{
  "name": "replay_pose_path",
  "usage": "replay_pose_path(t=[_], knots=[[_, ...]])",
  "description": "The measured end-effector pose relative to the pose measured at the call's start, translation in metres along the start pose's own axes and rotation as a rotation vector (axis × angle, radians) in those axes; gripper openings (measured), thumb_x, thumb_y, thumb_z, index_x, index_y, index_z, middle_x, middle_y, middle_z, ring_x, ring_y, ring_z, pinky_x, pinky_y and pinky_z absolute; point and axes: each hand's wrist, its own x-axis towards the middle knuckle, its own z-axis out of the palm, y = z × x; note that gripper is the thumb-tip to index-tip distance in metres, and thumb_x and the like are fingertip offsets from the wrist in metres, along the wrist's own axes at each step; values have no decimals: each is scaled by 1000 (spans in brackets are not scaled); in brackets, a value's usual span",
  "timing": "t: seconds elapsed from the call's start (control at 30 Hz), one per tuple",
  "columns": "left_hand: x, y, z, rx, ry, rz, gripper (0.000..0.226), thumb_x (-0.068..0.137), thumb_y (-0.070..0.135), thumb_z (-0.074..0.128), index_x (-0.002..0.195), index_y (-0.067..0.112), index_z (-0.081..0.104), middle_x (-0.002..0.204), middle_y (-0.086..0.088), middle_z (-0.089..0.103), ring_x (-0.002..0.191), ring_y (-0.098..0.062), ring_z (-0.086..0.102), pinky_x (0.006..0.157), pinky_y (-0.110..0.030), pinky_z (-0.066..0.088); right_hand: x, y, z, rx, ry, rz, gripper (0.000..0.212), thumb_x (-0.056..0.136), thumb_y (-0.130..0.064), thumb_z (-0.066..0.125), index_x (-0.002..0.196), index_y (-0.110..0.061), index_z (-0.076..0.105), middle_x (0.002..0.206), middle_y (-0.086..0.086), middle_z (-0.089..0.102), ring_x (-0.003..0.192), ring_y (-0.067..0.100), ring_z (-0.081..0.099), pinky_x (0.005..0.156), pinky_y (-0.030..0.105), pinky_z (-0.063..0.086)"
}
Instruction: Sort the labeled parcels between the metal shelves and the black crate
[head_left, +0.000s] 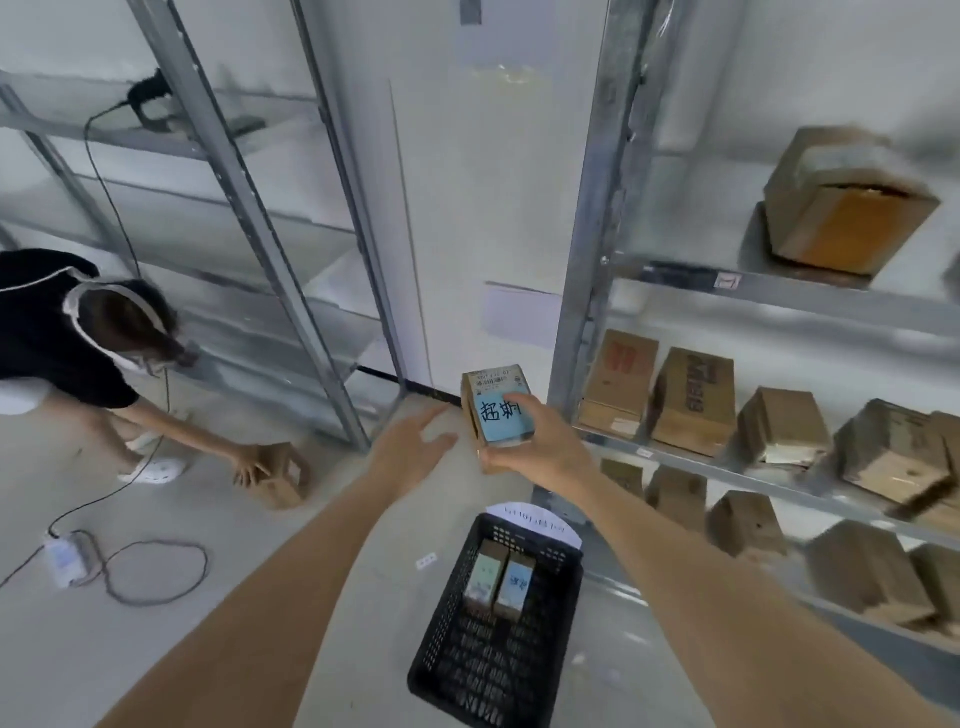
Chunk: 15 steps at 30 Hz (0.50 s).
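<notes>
Fingers of the right hand (535, 441) clamp a parcel (497, 410) with a blue label, held in the air above the floor, beyond the far end of the crate (447, 670) and left of the right-hand shelves (779, 299). Left hand (410, 447) hovers just beside it, fingers apart, holding nothing. Two labelled parcels (498, 577) stand in the crate. Another person (62, 332) crouches at left.

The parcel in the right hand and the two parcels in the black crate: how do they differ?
The held parcel is gripped in the air by the right hand; the two crate parcels rest side by side inside the black crate. The held parcel's blue label shows large handwriting; the crate parcels' labels are too blurred to read. All three are small cardboard boxes with a pale label.
</notes>
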Motion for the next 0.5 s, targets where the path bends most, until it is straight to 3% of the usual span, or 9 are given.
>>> replay_pose_path(t=[0.1, 0.17, 0.23, 0.3, 0.4, 0.5], knots=[[35, -27, 32, 28, -80, -9, 56, 93, 42, 64, 146, 35, 45, 152, 7, 43, 139, -20, 41, 114, -35, 33, 27, 45, 11, -18, 55, 72, 85, 72, -36, 91, 144, -38, 46, 123, -18, 54, 98, -9, 52, 71, 9, 40], [52, -50, 55, 53, -139, -6, 59, 92, 46, 65, 146, 37, 44, 153, 10, 42, 141, -17, 38, 115, -36, 29, 41, 77, 26, -12, 74, 127, 91, 65, -44, 92, 143, -42, 45, 129, -15, 57, 107, 2, 59, 81, 24, 56], [70, -73, 81, 91, -189, -3, 61, 92, 48, 63, 148, 36, 41, 154, 10, 40, 142, -16, 36, 116, -36, 27, 53, 112, 43, -10, 93, 204, 96, 55, -54, 91, 139, -49, 44, 130, -16, 58, 112, 7, 61, 91, 39, 59], [88, -98, 108, 133, -243, 10, 64, 92, 50, 61, 150, 36, 37, 157, 9, 36, 144, -15, 33, 117, -37, 27, 59, 147, 60, 21, 124, 286, 98, 52, -53, 92, 138, -50, 45, 129, -16, 57, 113, 8, 61, 93, 40, 59], [113, -135, 153, 221, -318, 50, 69, 94, 52, 57, 154, 34, 29, 161, 10, 27, 147, -14, 26, 119, -39, 26, 62, 196, 86, 35, 160, 379, 93, 62, -41, 93, 141, -45, 45, 132, -16, 52, 115, 5, 57, 91, 30, 55], [134, -180, 199, 284, -378, 87, 69, 95, 51, 56, 155, 33, 27, 162, 8, 26, 147, -16, 27, 119, -41, 29, 67, 253, 119, 11, 210, 451, 92, 60, -49, 90, 139, -50, 42, 136, -19, 49, 120, 3, 53, 96, 31, 53]])
